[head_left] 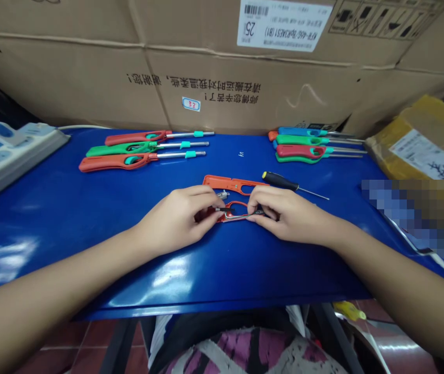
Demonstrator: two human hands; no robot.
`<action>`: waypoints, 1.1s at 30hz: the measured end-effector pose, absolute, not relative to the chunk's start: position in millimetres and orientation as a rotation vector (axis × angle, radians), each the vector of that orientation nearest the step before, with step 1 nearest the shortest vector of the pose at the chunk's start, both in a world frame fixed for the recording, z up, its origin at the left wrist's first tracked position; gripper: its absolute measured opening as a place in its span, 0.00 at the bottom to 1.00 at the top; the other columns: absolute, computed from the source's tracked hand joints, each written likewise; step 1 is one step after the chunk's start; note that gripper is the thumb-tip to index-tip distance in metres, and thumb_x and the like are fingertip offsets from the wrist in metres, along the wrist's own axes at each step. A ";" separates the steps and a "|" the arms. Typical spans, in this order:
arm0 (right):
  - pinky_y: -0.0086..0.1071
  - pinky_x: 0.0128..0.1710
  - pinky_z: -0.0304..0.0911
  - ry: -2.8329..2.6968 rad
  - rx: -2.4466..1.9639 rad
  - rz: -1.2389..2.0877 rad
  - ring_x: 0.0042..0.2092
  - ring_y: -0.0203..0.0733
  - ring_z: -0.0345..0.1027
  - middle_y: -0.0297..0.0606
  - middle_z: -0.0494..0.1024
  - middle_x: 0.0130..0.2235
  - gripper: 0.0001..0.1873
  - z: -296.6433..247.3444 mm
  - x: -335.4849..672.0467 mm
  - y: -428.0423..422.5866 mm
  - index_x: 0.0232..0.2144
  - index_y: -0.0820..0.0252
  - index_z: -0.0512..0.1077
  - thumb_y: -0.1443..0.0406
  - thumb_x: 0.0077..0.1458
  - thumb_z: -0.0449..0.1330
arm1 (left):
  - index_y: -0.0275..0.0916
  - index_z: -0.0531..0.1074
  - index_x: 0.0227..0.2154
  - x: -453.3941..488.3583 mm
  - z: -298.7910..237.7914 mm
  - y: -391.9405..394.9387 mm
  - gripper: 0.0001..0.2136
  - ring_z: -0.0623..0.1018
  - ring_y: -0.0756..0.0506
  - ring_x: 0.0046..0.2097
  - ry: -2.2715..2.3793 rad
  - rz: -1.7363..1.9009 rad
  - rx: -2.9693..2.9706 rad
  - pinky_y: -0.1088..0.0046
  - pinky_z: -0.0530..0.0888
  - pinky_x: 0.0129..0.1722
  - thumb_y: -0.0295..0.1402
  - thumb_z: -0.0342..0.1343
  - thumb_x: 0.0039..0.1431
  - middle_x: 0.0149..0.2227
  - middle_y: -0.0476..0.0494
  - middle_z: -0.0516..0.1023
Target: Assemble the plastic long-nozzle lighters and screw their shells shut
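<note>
Thin Wire, Light Shell: Close Work Between Two Hands

A person bends both hands over an opened lighter shell (238, 202) on a blue worktop (245, 275), midway between its left and right edges and well in from the near edge. The left hand (183, 215) has its fingers drawn narrow on a small black piece (225, 210); the right hand (286, 210) pinches a thin wire (234, 217) beside the shell's loop. Whether the right fingers also grip the shell cannot be told, since the hands hide both its ends.

The shell looks like thin plastic: light, fairly stiff, smooth enough to skate on the glossy surface. Its loop rim offers the surest hold, steadied with mild pressure, as a hard squeeze could flex it. The wire appears springy and easily bent, the most delicate item here, best taken close to the black piece rather than at mid-span.

Just beyond lie a metal part (223, 195), small and probably easy to flick away, and an orange half (225, 183), likely as light as the shell and best lifted by its sides. A screwdriver (280, 180) rests nearby, toward the far edge. Assembled lighters lie along that edge, left lighters (130, 161) toward one corner, right lighters (298, 151) toward the other, before a cardboard box (191, 67).
</note>
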State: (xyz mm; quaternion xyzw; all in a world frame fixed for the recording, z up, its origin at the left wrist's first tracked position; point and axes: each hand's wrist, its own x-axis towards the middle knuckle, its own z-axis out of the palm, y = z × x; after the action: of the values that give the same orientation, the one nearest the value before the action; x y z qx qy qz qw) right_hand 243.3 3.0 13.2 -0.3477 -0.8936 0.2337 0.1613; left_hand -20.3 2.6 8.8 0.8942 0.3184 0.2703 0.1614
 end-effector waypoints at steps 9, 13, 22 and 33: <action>0.30 0.32 0.55 -2.612 -1.010 0.608 0.32 0.35 0.60 0.33 0.70 0.35 0.04 13.9 243.0 2.4 0.37 0.58 0.68 0.65 0.63 0.60 | 0.35 0.78 0.40 -20.5 6.9 5.2 0.06 0.75 0.52 0.32 0.909 0.779 2.535 0.77 0.72 0.31 0.27 0.57 0.64 0.35 0.46 0.76; 0.30 0.32 0.55 -2.591 -1.003 0.615 0.30 0.35 0.59 0.32 0.70 0.33 0.03 14.6 242.8 2.4 0.37 0.58 0.68 0.65 0.64 0.59 | 0.34 0.78 0.40 -20.4 7.3 5.1 0.06 0.75 0.52 0.31 0.919 0.781 2.525 0.78 0.71 0.30 0.27 0.58 0.64 0.34 0.46 0.75; 0.29 0.30 0.60 -2.513 -0.917 0.776 0.30 0.32 0.61 0.36 0.73 0.38 0.01 14.8 247.3 4.7 0.37 0.58 0.70 0.66 0.63 0.59 | 0.36 0.80 0.38 -22.7 5.4 7.3 0.05 0.75 0.52 0.31 0.908 0.788 2.518 0.77 0.72 0.31 0.27 0.59 0.62 0.35 0.46 0.77; 0.31 0.39 0.62 -2.555 -0.870 0.665 0.39 0.37 0.68 0.38 0.75 0.41 0.05 13.7 244.1 2.6 0.35 0.58 0.72 0.66 0.64 0.58 | 0.35 0.81 0.37 -21.3 6.7 5.7 0.05 0.77 0.52 0.31 0.908 0.841 2.513 0.78 0.74 0.30 0.27 0.61 0.61 0.35 0.45 0.80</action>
State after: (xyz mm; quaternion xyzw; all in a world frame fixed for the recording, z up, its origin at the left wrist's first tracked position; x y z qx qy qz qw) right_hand 244.1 2.6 13.7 -0.3080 -0.9040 0.2354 0.1801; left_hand -21.3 5.7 6.7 0.8842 0.3194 0.2957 0.1695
